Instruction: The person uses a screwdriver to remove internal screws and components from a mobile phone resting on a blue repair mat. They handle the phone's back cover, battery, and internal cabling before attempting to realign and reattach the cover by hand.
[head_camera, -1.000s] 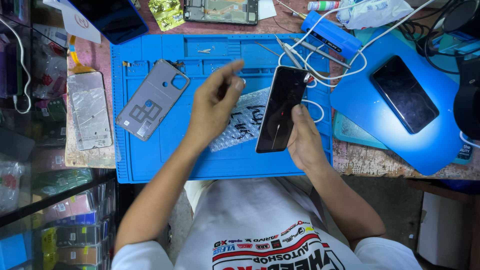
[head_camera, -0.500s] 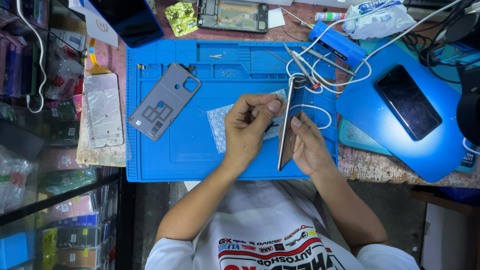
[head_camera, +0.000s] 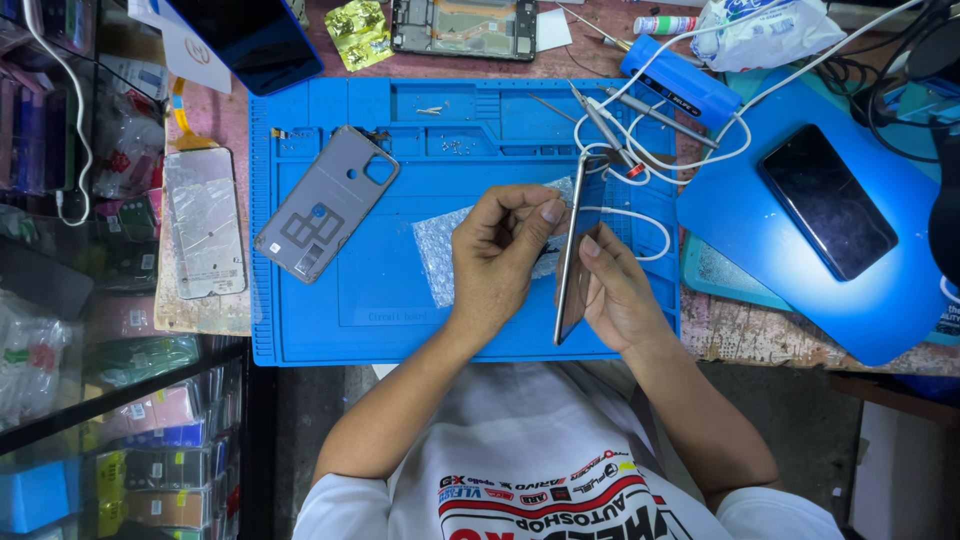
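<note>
Over the blue work mat (head_camera: 400, 310) that covers the middle of the bench, both hands meet on a phone screen panel (head_camera: 572, 255) turned on its edge, so that only its thin metal side and a sliver of dark glass show. The right hand (head_camera: 618, 292) cradles the panel from behind, its fingers closed around the lower half and the thumb pressed on the dark face. The left hand (head_camera: 497, 255) is curled beside it, thumb and forefinger pinched together right at the panel's edge; whether they grip the panel itself or something thin against it cannot be told. Under the left hand lies a sheet of bubble wrap (head_camera: 440, 258), flat on the mat. To the left, a grey phone back cover (head_camera: 325, 203) rests face down on the mat, well apart from the hands. White cables (head_camera: 640, 150) loop just above the panel's top end, and a dark phone (head_camera: 827, 202) lies on a blue pad (head_camera: 880, 300) at the right
</note>
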